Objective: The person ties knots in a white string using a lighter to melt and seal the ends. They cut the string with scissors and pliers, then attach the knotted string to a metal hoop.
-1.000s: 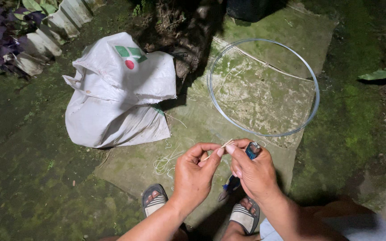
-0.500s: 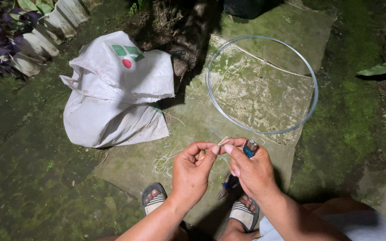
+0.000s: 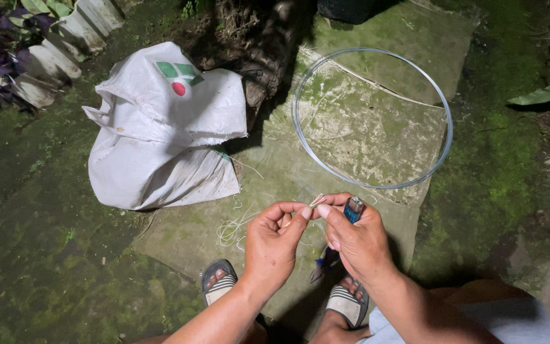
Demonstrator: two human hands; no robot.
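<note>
Pinching: both hands meet over the mat's near edge.
Sack: white sack (image 3: 160,137) lies on the ground by the mat's (image 3: 377,134) left edge.
Left hand: left hand (image 3: 274,248), grip clamped on a thin pale strand (image 3: 317,201).
Strand: held between both hands' fingertips.
Right hand: right hand (image 3: 359,242), grip closed on the strand, with a blue lighter (image 3: 353,208) tucked against the fingers.
Hoop: wire hoop (image 3: 444,150) lies flat toward the mat's far right corner.

Bare forearms, striped grey sandals (image 3: 219,285), pale shorts (image 3: 510,322)
</note>
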